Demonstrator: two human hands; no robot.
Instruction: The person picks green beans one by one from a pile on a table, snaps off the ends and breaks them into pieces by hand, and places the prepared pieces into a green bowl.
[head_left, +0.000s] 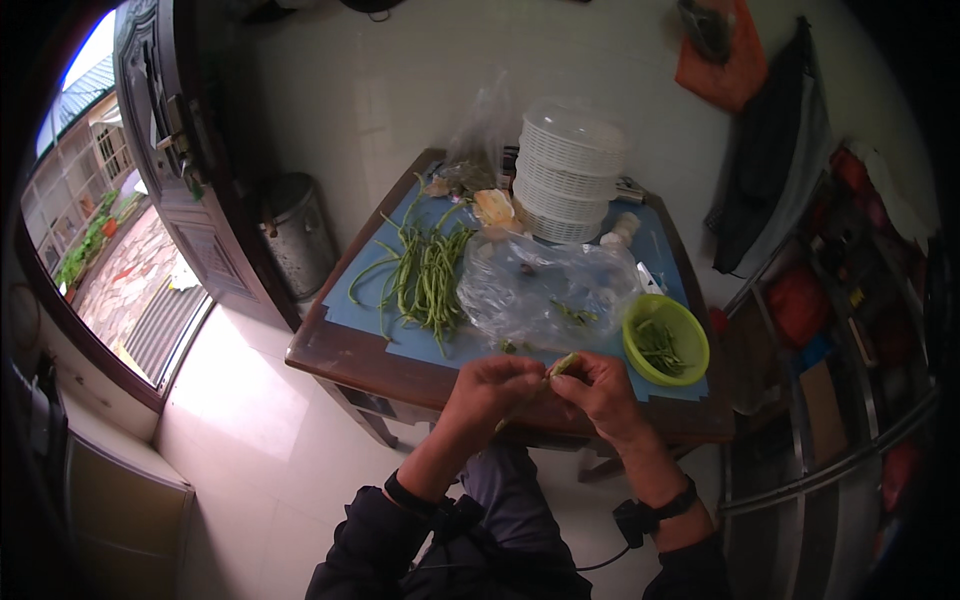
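Note:
Both hands are raised over the table's front edge, close together. My left hand (496, 384) pinches a green long bean (565, 364) near its middle, and its thin tail hangs below that palm. The fingers of my right hand (601, 388) grip the same bean at its upper end. Just to the right, a lime-green plastic bowl (703, 352) holds short pieces of cut bean (660, 349). A loose bundle of whole long beans (431, 281) lies at the left of the table. Between them is a crumpled clear plastic bag (547, 285) with a few bean scraps (576, 313).
A blue sheet (349, 292) covers much of the wooden table (337, 352). White stacked baskets (566, 176) with a clear lid stand at the back, near garlic bulbs (621, 229). A metal bin (298, 236) stands left, by an open door (202, 172); a shelf rack (799, 480) is right.

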